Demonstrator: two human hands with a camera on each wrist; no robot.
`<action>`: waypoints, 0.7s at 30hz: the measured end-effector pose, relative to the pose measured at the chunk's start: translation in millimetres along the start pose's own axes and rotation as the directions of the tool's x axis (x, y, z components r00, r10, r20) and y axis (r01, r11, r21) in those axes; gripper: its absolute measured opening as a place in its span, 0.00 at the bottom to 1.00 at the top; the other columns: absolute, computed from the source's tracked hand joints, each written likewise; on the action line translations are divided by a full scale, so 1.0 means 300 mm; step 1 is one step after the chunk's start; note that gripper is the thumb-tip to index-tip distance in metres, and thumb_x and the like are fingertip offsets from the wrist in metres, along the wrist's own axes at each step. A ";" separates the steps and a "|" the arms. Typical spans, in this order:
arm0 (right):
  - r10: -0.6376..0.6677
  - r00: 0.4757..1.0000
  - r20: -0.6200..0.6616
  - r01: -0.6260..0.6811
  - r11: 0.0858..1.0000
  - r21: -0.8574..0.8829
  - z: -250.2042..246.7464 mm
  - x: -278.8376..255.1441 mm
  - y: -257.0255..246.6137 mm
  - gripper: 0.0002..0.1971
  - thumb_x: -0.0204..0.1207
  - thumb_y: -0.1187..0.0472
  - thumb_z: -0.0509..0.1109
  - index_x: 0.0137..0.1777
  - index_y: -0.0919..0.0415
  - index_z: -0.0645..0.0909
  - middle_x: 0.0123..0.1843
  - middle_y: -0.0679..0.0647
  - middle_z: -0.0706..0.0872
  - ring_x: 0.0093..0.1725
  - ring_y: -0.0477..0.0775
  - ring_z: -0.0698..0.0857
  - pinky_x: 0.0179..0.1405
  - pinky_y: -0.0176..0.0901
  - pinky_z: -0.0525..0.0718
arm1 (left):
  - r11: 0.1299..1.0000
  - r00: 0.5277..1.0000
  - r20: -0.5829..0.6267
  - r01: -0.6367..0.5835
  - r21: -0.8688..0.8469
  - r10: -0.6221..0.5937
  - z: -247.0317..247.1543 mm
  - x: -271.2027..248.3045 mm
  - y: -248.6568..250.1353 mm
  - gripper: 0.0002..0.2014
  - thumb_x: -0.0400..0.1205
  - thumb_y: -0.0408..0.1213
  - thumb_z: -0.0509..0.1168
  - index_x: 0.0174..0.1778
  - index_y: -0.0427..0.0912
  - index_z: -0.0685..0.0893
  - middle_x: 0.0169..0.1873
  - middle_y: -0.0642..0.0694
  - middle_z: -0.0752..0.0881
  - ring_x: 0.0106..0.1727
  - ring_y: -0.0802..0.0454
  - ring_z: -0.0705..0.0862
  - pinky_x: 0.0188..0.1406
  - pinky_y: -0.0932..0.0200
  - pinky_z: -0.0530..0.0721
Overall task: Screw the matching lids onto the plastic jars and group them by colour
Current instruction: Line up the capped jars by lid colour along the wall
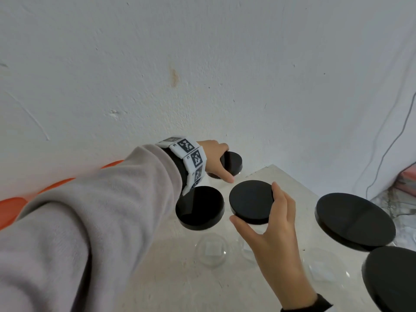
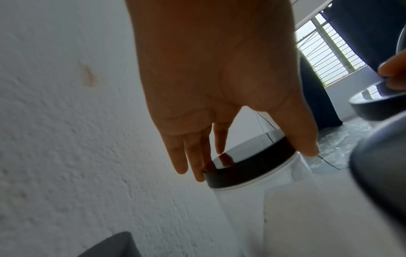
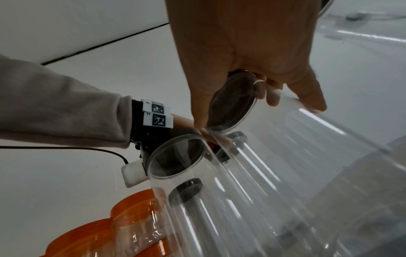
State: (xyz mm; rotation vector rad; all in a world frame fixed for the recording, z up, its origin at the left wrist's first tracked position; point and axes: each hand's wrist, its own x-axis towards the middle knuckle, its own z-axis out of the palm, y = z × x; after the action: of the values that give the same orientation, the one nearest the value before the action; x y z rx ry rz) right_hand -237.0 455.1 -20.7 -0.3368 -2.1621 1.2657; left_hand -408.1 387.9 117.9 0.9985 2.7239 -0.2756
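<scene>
Jars of clear plastic stand on a pale counter against a white wall, each capped with a black lid.

The left hand reaches to the far jar by the wall; its fingers and thumb curl round the rim of that jar's small black lid, gripping it from above. In the left wrist view the lid sits on the jar's mouth with a thin pale line showing under it. A grey sleeve covers the left arm, and a white band with black square patterns wraps the wrist.

The right hand grips the middle lid, thumb on its near edge and fingertips on its right edge. This lid is on a clear jar; I cannot tell whether it is screwed tight.

Just left of it stands another capped jar, its lid partly under the left wrist. Two bigger black lids lie to the right, one farther and one at the near right edge. Orange plastic shows at the far left behind the sleeve. A thin cable hangs down the wall on the right.
</scene>
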 end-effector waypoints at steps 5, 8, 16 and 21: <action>-0.011 1.000 0.003 0.011 1.000 0.008 0.004 -0.001 0.002 0.49 0.68 0.52 0.80 0.83 0.52 0.52 0.76 0.40 0.57 0.75 0.43 0.63 0.65 0.22 0.62 | 0.996 0.996 -0.022 0.084 0.018 -0.083 -0.003 0.009 -0.048 0.39 0.73 0.56 0.73 0.75 0.42 0.68 0.64 0.44 0.76 0.60 0.45 0.80 0.61 0.48 0.82; -0.016 1.000 0.005 0.016 1.000 0.006 0.004 -0.004 0.002 0.49 0.68 0.52 0.80 0.83 0.52 0.52 0.76 0.40 0.57 0.75 0.43 0.63 0.66 0.25 0.63 | 0.992 0.992 -0.023 0.123 0.010 -0.123 0.005 0.012 -0.081 0.39 0.74 0.54 0.73 0.77 0.42 0.66 0.69 0.43 0.71 0.64 0.43 0.77 0.64 0.46 0.80; -0.016 1.000 0.004 0.016 1.000 0.011 0.004 -0.001 0.001 0.49 0.67 0.53 0.80 0.82 0.54 0.55 0.76 0.43 0.58 0.75 0.46 0.65 0.68 0.30 0.66 | 0.982 0.982 -0.031 0.188 -0.007 -0.189 0.019 0.012 -0.147 0.38 0.76 0.50 0.72 0.79 0.44 0.64 0.71 0.42 0.67 0.66 0.41 0.77 0.65 0.45 0.80; -0.012 1.000 0.000 0.012 1.000 0.009 0.002 -0.001 0.000 0.49 0.67 0.53 0.81 0.82 0.54 0.55 0.76 0.43 0.59 0.75 0.47 0.65 0.68 0.32 0.67 | 0.984 0.982 -0.057 0.179 -0.008 -0.180 0.036 0.006 -0.167 0.34 0.79 0.46 0.70 0.79 0.41 0.65 0.71 0.40 0.70 0.68 0.42 0.76 0.67 0.48 0.77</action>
State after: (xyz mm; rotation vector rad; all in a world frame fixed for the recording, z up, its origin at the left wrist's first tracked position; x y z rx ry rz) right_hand -237.2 454.4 -21.1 -0.3190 -2.1553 1.2682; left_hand -440.7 348.7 111.9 0.7715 2.8701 -0.2774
